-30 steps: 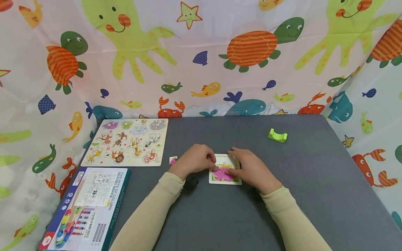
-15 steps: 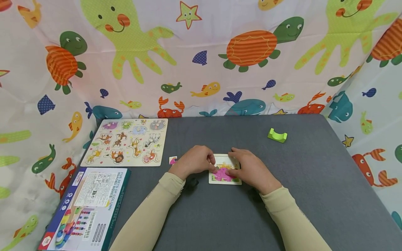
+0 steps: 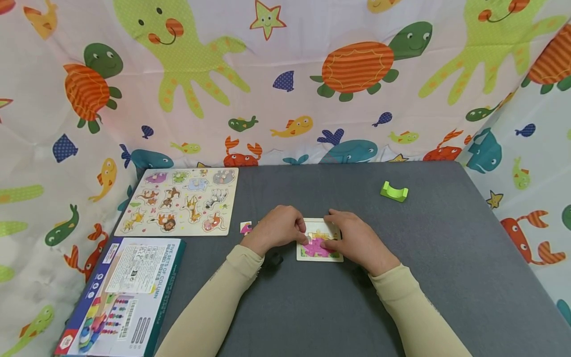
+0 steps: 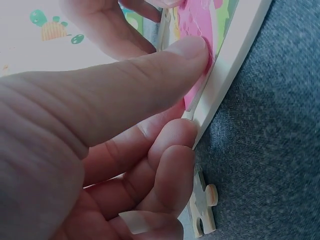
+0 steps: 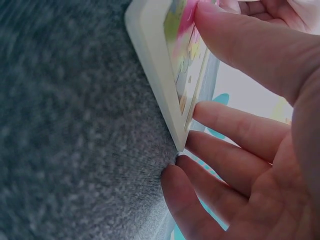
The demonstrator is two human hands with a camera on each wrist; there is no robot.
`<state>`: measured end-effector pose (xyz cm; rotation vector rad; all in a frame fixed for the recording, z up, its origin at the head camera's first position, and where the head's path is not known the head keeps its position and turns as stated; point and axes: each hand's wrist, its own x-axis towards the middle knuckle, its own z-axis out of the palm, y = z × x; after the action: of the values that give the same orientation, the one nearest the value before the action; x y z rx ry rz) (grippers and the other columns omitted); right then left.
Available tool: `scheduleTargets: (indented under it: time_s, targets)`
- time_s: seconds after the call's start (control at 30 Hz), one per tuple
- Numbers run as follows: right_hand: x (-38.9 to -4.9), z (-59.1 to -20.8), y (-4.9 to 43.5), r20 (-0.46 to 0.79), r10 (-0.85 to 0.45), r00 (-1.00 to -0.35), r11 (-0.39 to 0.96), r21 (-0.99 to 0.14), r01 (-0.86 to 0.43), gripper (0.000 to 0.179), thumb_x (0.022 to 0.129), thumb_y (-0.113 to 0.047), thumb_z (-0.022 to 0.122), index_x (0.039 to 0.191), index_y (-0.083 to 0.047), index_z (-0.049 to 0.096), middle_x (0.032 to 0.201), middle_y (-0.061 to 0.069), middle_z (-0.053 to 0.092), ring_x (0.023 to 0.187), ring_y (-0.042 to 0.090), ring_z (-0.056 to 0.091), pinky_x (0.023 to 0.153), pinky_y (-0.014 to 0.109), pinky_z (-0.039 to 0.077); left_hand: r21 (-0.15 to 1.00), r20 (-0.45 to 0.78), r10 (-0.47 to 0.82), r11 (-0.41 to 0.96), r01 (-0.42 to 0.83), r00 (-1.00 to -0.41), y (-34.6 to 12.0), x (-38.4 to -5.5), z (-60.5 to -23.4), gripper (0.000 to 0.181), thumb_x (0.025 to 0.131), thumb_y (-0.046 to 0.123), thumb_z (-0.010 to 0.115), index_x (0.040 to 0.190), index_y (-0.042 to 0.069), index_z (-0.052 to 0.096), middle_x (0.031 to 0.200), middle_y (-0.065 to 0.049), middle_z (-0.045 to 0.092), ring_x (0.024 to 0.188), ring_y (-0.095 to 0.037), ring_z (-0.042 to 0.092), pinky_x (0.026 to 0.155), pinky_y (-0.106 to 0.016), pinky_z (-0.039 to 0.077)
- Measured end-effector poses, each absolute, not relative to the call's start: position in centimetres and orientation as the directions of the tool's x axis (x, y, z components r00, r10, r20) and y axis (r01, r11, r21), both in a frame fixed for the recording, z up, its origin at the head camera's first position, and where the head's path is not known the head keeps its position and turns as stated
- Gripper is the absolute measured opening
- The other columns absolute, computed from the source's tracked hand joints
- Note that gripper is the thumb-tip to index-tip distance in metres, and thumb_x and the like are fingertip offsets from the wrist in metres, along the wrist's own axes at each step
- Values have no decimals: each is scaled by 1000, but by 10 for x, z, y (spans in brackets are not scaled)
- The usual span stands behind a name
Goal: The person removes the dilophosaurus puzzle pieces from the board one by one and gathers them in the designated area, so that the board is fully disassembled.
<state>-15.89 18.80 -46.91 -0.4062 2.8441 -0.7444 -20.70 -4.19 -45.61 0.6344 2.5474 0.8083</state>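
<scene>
A small jigsaw puzzle tray [image 3: 319, 259] with a cream rim lies on the grey table, showing a partly filled pink, yellow and green picture. My left hand [image 3: 278, 228] is at its left side; its thumb [image 4: 165, 70] presses a pink puzzle piece [image 4: 198, 22] while the other fingers curl below. My right hand [image 3: 359, 243] holds the tray's right side, thumb [image 5: 225, 25] over the pink picture and fingers at the rim. Beside my left wrist lies a loose puzzle piece [image 3: 246, 227], partly hidden. The left wrist view also has a knobbed piece [image 4: 202, 205] beyond my fingers.
An animal knob-puzzle board [image 3: 178, 230] lies at the back left, with a boxed bead set [image 3: 147, 267] in front of it. A lime-green curved block [image 3: 394, 192] sits at the back right. A curtain [image 3: 285, 119] printed with sea animals encloses the table's back and sides.
Both hands stay in place at the tray. My left fingertips shift only slightly over the pink picture.
</scene>
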Motion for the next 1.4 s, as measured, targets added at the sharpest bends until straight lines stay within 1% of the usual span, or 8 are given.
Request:
scheduleTargets:
  time_s: [0.23,0.63,0.93,1.07,1.27,1.4]
  targets:
    - [-159,-470,188,-101,-302,-948,834,-509,-212,64,92,-28,86,147,-2,65,163,21,53,150,45,51,120,62,45,615,-234,507,738,278,-829,-41,-206,-455,15,86,25,93,86,18,79,84,3,72,77,-18,61,63,-31,47]
    - [-159,-469,189,-91,-305,-948,827,-520,-216,64,92,-26,87,146,-1,65,162,22,54,149,44,52,119,60,47,621,-194,526,719,312,-828,-42,-208,-455,16,85,26,93,83,19,79,82,4,72,78,-17,62,64,-30,49]
    - [-159,-468,187,-84,-309,-947,825,-520,-223,65,91,-26,87,146,0,65,162,22,54,149,44,52,119,60,47,630,-178,544,703,329,-820,-45,-211,-455,15,88,27,92,84,19,79,82,5,72,79,-16,62,68,-30,50]
    - [-160,-469,187,-78,-313,-947,823,-520,-229,64,91,-26,87,146,0,65,161,23,54,149,44,53,119,59,46,651,-179,556,686,326,-812,-46,-212,-455,13,88,25,91,87,19,80,82,5,73,79,-16,63,70,-30,51]
    - [-160,-470,188,-91,-312,-946,830,-512,-224,64,92,-27,86,147,-1,65,162,22,54,149,44,52,120,60,45,679,-162,597,645,351,-786,-49,-215,-459,6,92,22,88,90,19,83,81,7,74,74,-12,61,66,-27,49]
    - [-160,-469,188,-104,-306,-946,834,-508,-213,65,92,-28,86,148,-2,64,163,21,53,151,44,51,121,60,44,698,-160,612,625,350,-774,-51,-216,-459,6,96,20,84,90,19,83,79,6,74,70,-12,61,63,-26,48]
